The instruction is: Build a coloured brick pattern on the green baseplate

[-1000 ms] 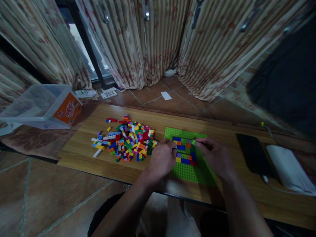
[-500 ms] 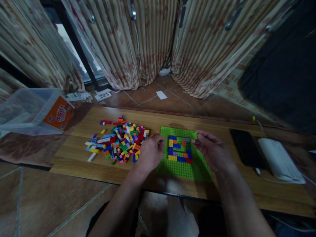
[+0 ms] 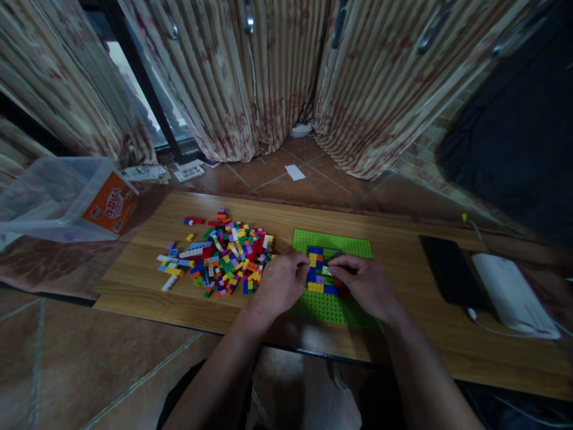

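Note:
A green studded baseplate (image 3: 333, 315) lies on the wooden bench, carrying a square build of bricks (image 3: 316, 286) in blue, yellow, orange and other colours. My right hand (image 3: 364, 283) is closed over its right side, pinching a small green brick (image 3: 325, 270) between thumb and fingertips, above or touching the build's middle. My left hand (image 3: 280, 283) is at the build's left edge, fingers curled together; what they hold, if anything, is hidden. Left of that hand spreads a pile of loose bricks (image 3: 233, 257) in many colours. The right hand covers part of the build.
A clear plastic box (image 3: 58, 191) with an orange label stands beyond the bench's left end. On the right, a black phone (image 3: 452, 269) and a white power bank (image 3: 514, 292) with cables lie on the bench (image 3: 147, 286). Patterned curtains (image 3: 215, 77) hang behind.
My right hand has moved left and inward from the baseplate's far right corner, bringing the green brick over the build. My left hand has shifted slightly right, toward the build's left edge.

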`<move>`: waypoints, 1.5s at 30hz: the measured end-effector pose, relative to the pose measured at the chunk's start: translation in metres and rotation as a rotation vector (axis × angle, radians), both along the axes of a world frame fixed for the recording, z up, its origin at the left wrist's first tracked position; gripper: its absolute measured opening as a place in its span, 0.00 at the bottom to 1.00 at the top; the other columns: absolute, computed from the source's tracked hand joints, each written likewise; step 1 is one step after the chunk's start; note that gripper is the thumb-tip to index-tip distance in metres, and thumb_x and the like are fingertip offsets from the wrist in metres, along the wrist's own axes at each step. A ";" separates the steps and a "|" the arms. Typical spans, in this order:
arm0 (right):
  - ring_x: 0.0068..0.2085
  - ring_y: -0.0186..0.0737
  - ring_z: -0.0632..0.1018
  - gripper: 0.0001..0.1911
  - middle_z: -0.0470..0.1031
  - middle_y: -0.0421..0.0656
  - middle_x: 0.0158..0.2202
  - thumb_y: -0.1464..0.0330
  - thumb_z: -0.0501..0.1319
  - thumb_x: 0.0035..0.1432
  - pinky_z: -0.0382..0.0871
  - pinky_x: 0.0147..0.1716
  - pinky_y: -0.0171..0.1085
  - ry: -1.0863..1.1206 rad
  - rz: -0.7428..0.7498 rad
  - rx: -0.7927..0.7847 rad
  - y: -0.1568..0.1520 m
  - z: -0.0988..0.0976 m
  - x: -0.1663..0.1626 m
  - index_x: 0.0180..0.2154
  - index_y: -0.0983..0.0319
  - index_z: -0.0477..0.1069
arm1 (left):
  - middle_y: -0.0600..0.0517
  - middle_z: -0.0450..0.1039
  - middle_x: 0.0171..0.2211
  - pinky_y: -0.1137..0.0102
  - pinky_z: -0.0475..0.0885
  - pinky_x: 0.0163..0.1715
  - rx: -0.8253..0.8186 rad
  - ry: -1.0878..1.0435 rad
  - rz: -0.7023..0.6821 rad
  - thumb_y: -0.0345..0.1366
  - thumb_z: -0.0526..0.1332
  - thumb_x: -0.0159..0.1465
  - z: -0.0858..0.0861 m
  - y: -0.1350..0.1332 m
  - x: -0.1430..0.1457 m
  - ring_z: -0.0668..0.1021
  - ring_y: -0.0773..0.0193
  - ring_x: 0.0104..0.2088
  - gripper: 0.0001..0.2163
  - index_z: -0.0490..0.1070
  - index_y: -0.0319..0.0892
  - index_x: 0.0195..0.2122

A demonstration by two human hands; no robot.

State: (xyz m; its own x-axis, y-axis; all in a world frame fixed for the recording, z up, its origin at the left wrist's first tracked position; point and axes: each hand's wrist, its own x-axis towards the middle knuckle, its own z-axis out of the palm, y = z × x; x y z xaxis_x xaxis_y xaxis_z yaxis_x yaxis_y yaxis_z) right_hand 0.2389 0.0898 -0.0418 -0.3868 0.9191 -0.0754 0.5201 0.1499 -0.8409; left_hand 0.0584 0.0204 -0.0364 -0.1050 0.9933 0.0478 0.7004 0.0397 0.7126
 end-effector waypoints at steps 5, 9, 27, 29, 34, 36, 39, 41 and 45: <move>0.33 0.43 0.79 0.11 0.82 0.41 0.31 0.61 0.61 0.56 0.69 0.36 0.42 -0.104 0.021 0.027 -0.004 0.001 -0.004 0.31 0.58 0.79 | 0.50 0.79 0.37 0.70 0.73 0.41 -0.020 0.051 -0.054 0.28 0.56 0.65 -0.002 -0.001 0.006 0.80 0.63 0.36 0.10 0.78 0.43 0.40; 0.34 0.43 0.79 0.11 0.82 0.41 0.31 0.61 0.61 0.56 0.68 0.36 0.42 -0.109 0.006 0.031 -0.007 0.000 -0.006 0.31 0.58 0.79 | 0.50 0.79 0.38 0.70 0.73 0.42 -0.028 0.082 -0.075 0.29 0.56 0.66 -0.002 -0.001 0.008 0.80 0.62 0.38 0.11 0.78 0.44 0.40; 0.35 0.43 0.78 0.12 0.81 0.41 0.32 0.57 0.63 0.56 0.68 0.38 0.41 0.001 0.036 0.008 -0.009 -0.001 -0.009 0.32 0.58 0.79 | 0.50 0.76 0.40 0.67 0.73 0.46 0.020 0.113 -0.134 0.31 0.58 0.65 0.002 -0.004 0.016 0.78 0.60 0.43 0.09 0.76 0.44 0.42; 0.35 0.43 0.78 0.12 0.81 0.41 0.32 0.57 0.64 0.56 0.68 0.38 0.40 0.069 0.012 -0.005 -0.010 0.000 -0.012 0.32 0.58 0.79 | 0.50 0.77 0.39 0.68 0.73 0.43 0.046 0.101 -0.139 0.32 0.59 0.65 0.002 -0.004 0.009 0.78 0.60 0.41 0.07 0.77 0.44 0.40; 0.37 0.42 0.78 0.11 0.80 0.43 0.36 0.60 0.62 0.59 0.71 0.39 0.40 0.180 -0.038 0.098 -0.020 -0.003 -0.034 0.36 0.59 0.78 | 0.52 0.76 0.31 0.74 0.69 0.33 0.205 -0.152 0.194 0.34 0.61 0.63 0.008 -0.003 -0.042 0.76 0.66 0.31 0.06 0.77 0.40 0.37; 0.39 0.43 0.78 0.10 0.79 0.45 0.38 0.64 0.60 0.61 0.71 0.41 0.41 0.101 0.099 0.225 -0.031 -0.005 -0.050 0.39 0.59 0.78 | 0.54 0.74 0.27 0.75 0.67 0.29 0.306 -0.311 0.400 0.36 0.61 0.62 0.012 -0.003 -0.064 0.74 0.68 0.28 0.07 0.76 0.38 0.33; 0.48 0.47 0.75 0.12 0.76 0.48 0.46 0.66 0.62 0.60 0.69 0.49 0.44 -0.061 0.262 0.408 -0.048 -0.008 -0.076 0.45 0.59 0.77 | 0.56 0.69 0.23 0.76 0.63 0.25 0.363 -0.439 0.564 0.38 0.63 0.60 0.018 -0.005 -0.084 0.68 0.71 0.24 0.08 0.75 0.37 0.31; 0.50 0.50 0.73 0.15 0.74 0.49 0.49 0.66 0.63 0.59 0.69 0.51 0.47 -0.140 0.318 0.477 -0.056 -0.011 -0.090 0.48 0.61 0.76 | 0.57 0.65 0.21 0.76 0.59 0.22 0.350 -0.447 0.566 0.38 0.64 0.59 0.020 -0.008 -0.087 0.65 0.71 0.22 0.08 0.74 0.37 0.29; 0.49 0.52 0.72 0.16 0.73 0.51 0.50 0.66 0.65 0.58 0.70 0.50 0.49 -0.232 0.340 0.518 -0.061 -0.015 -0.104 0.48 0.62 0.77 | 0.57 0.65 0.21 0.76 0.59 0.22 0.348 -0.439 0.512 0.37 0.64 0.58 0.019 -0.011 -0.085 0.65 0.72 0.22 0.08 0.73 0.38 0.27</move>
